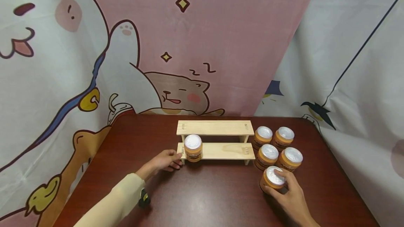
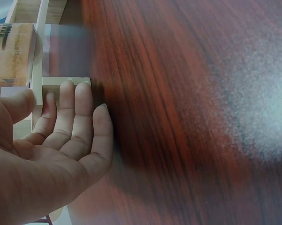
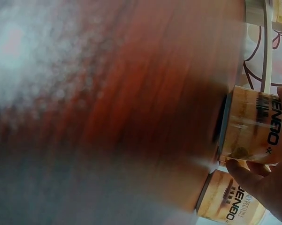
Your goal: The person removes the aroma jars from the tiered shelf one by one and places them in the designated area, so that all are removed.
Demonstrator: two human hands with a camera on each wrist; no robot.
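Observation:
On the right side of the table, my right hand (image 1: 291, 195) grips an orange jar (image 1: 273, 175) with a pale ribbed lid, thumb and fingers around it. The right wrist view shows dark lettering on that jar's side. At the left end of the two-step wooden rack (image 1: 224, 150), my left hand (image 1: 166, 160) holds the lower step's edge, its thumb above the board and its index finger below. Another orange jar (image 1: 193, 144) stands upright on the lower step, close to the left hand. How far the held jar sits off the table cannot be told.
Several more orange jars (image 1: 269, 152) are grouped right of the rack, upright on the dark red-brown table (image 1: 202, 192). The rack's upper step (image 1: 214, 128) lies farther back. A cartoon-printed cloth (image 1: 240, 45) hangs behind the table.

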